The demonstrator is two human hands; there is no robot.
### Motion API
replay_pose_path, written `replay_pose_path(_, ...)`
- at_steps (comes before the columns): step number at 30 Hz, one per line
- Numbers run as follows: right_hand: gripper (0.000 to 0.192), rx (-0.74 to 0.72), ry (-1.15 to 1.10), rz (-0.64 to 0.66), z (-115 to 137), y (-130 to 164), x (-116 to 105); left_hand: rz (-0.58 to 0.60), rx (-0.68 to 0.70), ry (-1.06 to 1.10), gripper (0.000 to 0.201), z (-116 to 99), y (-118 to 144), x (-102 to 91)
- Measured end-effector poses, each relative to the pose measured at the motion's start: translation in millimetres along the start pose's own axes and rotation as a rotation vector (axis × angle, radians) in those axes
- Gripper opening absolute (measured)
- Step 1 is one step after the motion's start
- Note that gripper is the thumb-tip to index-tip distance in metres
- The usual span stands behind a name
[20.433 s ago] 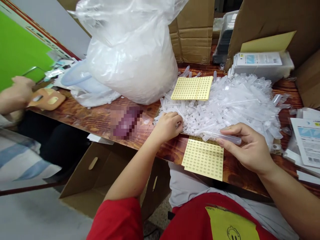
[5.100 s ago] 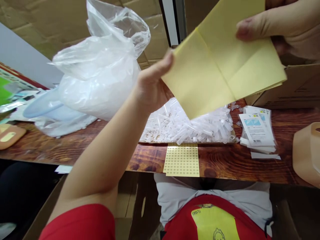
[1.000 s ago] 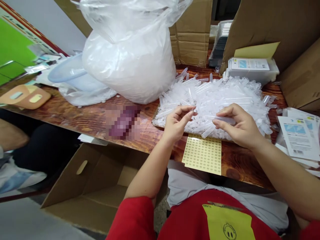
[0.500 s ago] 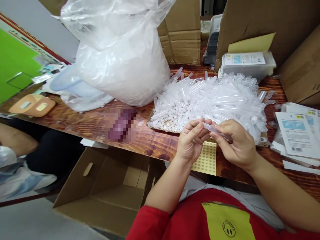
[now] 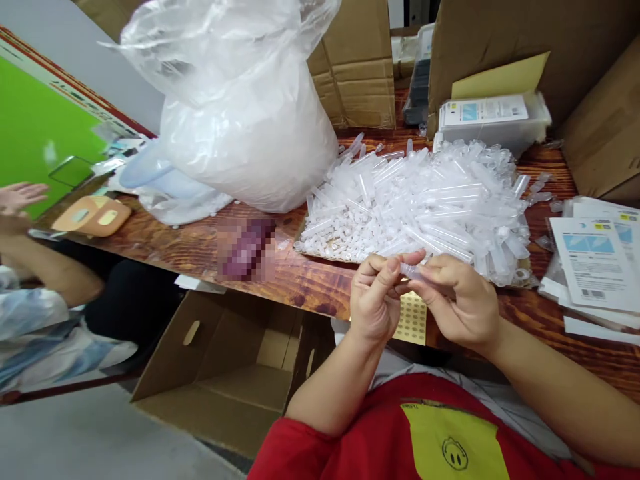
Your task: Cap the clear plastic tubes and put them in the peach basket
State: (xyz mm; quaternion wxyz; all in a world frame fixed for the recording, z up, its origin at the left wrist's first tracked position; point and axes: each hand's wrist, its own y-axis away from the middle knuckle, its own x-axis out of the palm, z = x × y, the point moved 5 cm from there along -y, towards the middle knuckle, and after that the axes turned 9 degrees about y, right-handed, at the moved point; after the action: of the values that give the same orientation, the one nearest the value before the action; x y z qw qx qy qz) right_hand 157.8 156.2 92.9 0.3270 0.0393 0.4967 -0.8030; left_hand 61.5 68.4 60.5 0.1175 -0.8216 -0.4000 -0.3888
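Near the tube pile [image 5: 430,200], my right hand [image 5: 463,300] grasps a tube [image 5: 412,272]; my left hand [image 5: 376,300] pinches its end. I judge this end-work, next needing steady grip.

Wood-grain table [image 5: 300,287], red-brn & glossy, runs L to R across rm. Back L: plain grey wall panel [image 5: 115,60]; next to it bright green panel [image 5: 35,120] w/ red/wht border [image 5: 75,90], pale reflection on green. Creased brn cardboard [image 5: 355,80] upright at back ctr, taller dk brn sheet [image 5: 495,37] back R. Lower L: pale grey surface [image 5: 90,433], can't tell if flr. Light whitish, approx. even.
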Motion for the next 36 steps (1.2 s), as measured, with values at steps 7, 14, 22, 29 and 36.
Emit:
replay_pose_path(7, 0.018, 0.471, -0.364, -0.111, -39.6, -2.1, -2.2, 0.091, 0.258, -0.811, 0.038, -64.5, -52.7, -32.2)
replay_pose_path(14, 0.011, 0.459, -0.349, -0.268, -47.0, -2.6, -14.8, 0.241, 0.225, -1.991, 0.023, -97.8, -129.6, -57.9)
replay_pose_path(22, 0.014, 0.223, -0.04, -0.168, -38.2, -5.5, -11.9, 0.62, 0.182, -2.139, 0.04, -92.9, -138.2, -53.8)
replay_pose_path(29, 0.01, 0.197, 0.047, -0.166, -36.6, -8.7, -10.5, 0.711, 0.214, -2.058, 0.029, -98.4, -140.6, -47.1)
replay_pose_path(36, 0.02, 0.132, 0.069, -0.129, -30.7, -9.4, -10.8, 0.414, 0.143, -1.342, 0.026, -108.8, -134.7, -36.5)
